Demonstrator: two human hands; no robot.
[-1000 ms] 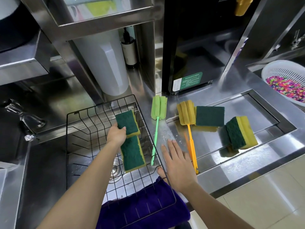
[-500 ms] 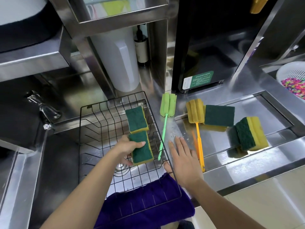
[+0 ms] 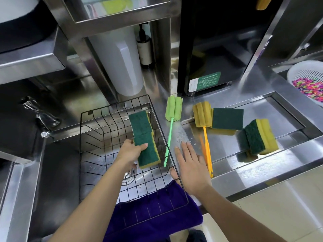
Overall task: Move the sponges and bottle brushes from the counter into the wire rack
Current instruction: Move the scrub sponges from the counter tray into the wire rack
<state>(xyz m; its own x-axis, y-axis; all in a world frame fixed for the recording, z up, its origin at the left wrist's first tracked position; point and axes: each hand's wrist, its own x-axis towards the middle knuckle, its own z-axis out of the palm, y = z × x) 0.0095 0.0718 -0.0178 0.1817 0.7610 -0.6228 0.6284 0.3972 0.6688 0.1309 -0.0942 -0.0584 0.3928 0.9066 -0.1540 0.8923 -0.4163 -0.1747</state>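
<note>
I look down at a stainless steel counter point(image 3: 262, 173) with a black wire rack point(image 3: 104, 133) sitting over the sink at its left end. My left hand point(image 3: 130, 152) is inside the rack, its fingers point(image 3: 142, 146) pinching a green-topped yellow sponge point(image 3: 148, 152) by its left edge. A second sponge point(image 3: 140, 122) lies just behind it, touching it, toward the rack's far right corner. My right hand point(image 3: 192, 165) rests flat on the counter just right of the rack, fingers spread and holding nothing. Between my two hands a green bottle brush point(image 3: 172, 119) lies along the rack's right edge, its handle tip over the wires. An orange bottle brush point(image 3: 203, 121) lies just right of my right hand, its head touching a flat sponge point(image 3: 227, 118) on the counter. Farther right, another sponge point(image 3: 260, 137) stands on its edge. A purple towel point(image 3: 157, 219) drapes under the rack's near edge.
</note>
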